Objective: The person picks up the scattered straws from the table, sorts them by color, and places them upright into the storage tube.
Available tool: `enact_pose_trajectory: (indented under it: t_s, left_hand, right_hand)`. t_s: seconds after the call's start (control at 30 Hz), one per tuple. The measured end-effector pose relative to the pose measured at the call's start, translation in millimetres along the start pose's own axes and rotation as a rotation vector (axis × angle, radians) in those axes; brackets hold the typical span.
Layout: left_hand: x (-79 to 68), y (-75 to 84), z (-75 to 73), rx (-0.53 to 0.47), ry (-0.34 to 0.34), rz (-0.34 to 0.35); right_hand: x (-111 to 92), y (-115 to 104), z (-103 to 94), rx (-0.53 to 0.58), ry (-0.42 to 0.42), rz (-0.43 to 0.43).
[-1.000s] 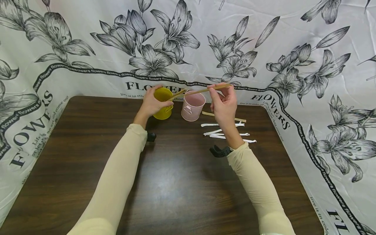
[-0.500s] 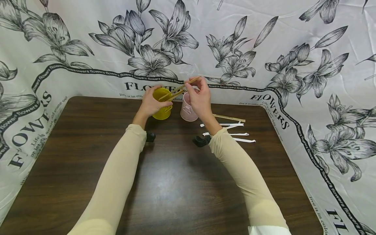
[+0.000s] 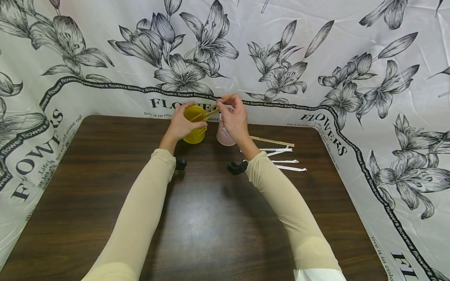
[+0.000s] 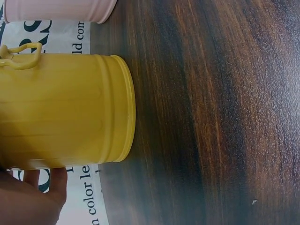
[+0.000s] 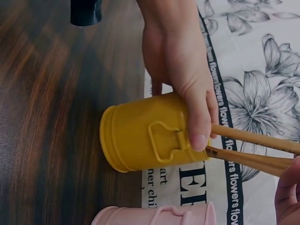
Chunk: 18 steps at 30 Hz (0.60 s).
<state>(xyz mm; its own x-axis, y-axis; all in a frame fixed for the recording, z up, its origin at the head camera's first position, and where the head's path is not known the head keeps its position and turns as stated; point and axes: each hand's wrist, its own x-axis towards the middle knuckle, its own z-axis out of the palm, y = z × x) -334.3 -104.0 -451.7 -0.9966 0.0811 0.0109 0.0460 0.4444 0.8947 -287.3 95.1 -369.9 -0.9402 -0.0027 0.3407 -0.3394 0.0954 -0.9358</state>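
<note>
My left hand [image 3: 183, 124] grips a small yellow bucket [image 3: 196, 136], its thumb over the rim on the handle side and its fingers round the far side. In the right wrist view that thumb lies just above the bucket's wire handle [image 5: 154, 143]. One wooden chopstick [image 3: 213, 114] leans out of the bucket's mouth to the right. My right hand [image 3: 235, 121] pinches a second wooden chopstick between thumb and fingers, its lower end inside the yellow bucket's mouth. Both chopsticks [image 5: 253, 137] slant from the mouth towards the right fingers [image 5: 287, 192]. The bucket's inside is mostly hidden.
A pink bucket [image 3: 224, 137] stands right of the yellow one, partly behind my right hand. Farther right lie another wooden chopstick [image 3: 274, 141] and several thin white paper-wrapped sticks [image 3: 290, 168]. A flower-printed cloth [image 3: 274, 58] hangs along the table's [image 3: 197, 218] back edge.
My right hand has moved left with its chopstick, from right of the pink bucket to the yellow bucket's mouth. The chopstick's end has dipped into it. The left hand keeps its place.
</note>
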Motion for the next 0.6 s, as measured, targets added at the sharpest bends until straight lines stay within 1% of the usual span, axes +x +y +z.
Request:
enact_pose_trajectory:
  t_s: [0.13, 0.27, 0.33, 0.4, 0.53, 0.6]
  left_hand:
    - [-0.3, 0.5, 0.3, 0.002, -0.003, -0.007]
    - [-1.4, 1.4, 1.5, -0.003, -0.003, -0.008]
    - [-1.8, 1.7, 1.9, -0.005, -0.002, -0.006]
    - [-1.7, 1.9, 2.0, -0.006, -0.003, -0.003]
    - [-1.6, 1.5, 1.3, -0.006, -0.005, -0.003]
    - [-1.9, 1.0, 0.6, -0.007, -0.002, -0.007]
  right_hand:
    - [-1.8, 3.0, -1.1, 0.003, -0.016, -0.018]
    - [-6.2, 2.7, -6.4, 0.013, -0.035, 0.026]
    - [-9.5, 2.1, -11.2, 0.0, -0.038, 0.036]
    - [-12.8, 2.6, -18.1, -0.034, -0.033, 0.034]
    - [-19.5, 7.0, -35.2, -0.143, -0.005, 0.012]
    - [-23.0, 10.8, -43.7, -0.179, 0.003, 0.019]
